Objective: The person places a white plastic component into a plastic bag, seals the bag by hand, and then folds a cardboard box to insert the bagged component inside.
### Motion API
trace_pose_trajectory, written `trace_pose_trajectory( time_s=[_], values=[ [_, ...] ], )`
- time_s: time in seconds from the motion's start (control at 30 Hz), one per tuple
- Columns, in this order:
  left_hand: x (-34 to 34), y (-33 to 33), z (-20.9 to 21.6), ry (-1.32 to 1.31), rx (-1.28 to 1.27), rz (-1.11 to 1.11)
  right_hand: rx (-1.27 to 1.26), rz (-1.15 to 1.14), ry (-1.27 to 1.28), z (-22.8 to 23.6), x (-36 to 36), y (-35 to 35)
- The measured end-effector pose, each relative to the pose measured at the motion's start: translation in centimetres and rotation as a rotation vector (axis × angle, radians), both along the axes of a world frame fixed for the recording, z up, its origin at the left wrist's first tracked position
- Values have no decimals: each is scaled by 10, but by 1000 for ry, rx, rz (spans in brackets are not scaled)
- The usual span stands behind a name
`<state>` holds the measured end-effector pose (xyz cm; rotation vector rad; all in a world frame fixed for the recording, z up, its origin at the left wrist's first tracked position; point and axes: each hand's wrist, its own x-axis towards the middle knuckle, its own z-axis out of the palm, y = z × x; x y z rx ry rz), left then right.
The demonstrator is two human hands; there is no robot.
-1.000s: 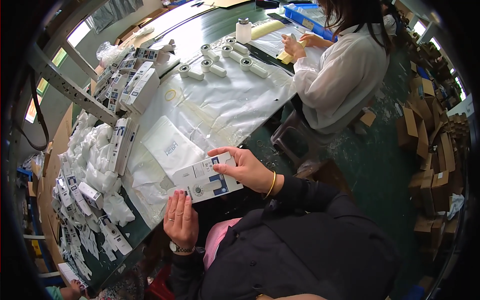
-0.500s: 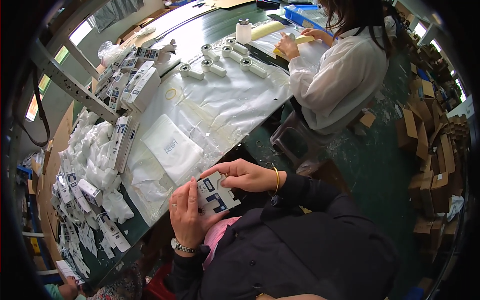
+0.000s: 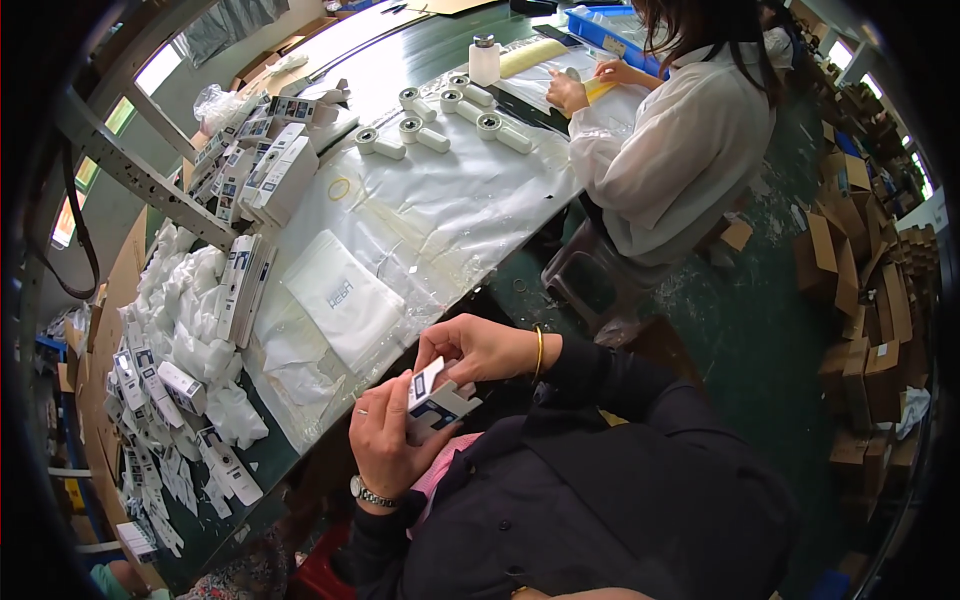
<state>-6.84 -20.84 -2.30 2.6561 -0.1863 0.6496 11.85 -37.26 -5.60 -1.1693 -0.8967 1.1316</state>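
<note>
A small white and blue cardboard box (image 3: 437, 411), partly opened out with flaps standing at one end, is held between my hands in front of my body. My left hand (image 3: 384, 432) grips it from the left, thumb below and fingers along its side. At the box's far end my right hand (image 3: 485, 352) has its fingers bent against the raised flaps; some fingertips are hidden behind the cardboard. Just beyond, a flat white pouch (image 3: 343, 298) lies on the plastic-covered table (image 3: 440, 215).
Several white handheld devices (image 3: 424, 134) lie farther back, near a clear bottle (image 3: 485, 62). To the left are stacked flat boxes (image 3: 246, 285), crumpled white bags (image 3: 178, 290) and more boxes (image 3: 150, 385). A co-worker (image 3: 670, 150) sits at the right; cartons (image 3: 868, 370) are piled beyond.
The flat box has been squeezed into a more opened shape, its flaps now raised. My right hand has curled in closer at its end. The co-worker's hands have shifted slightly.
</note>
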Motion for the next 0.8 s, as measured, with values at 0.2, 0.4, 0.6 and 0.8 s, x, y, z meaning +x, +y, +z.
trace_pose_trajectory(
  time_s=[0.2,0.4,0.6,0.8],
  values=[
    [-1,12,-10,-155,-196,235,50,-81,295,21,-18,6],
    [4,9,-14,-186,-223,269,248,-169,74,-7,-31,25],
    [10,9,-5,-248,-197,278,227,-220,125,15,-36,20],
    [10,5,-2,-250,-198,278,252,-192,161,12,-38,25]
  ],
)
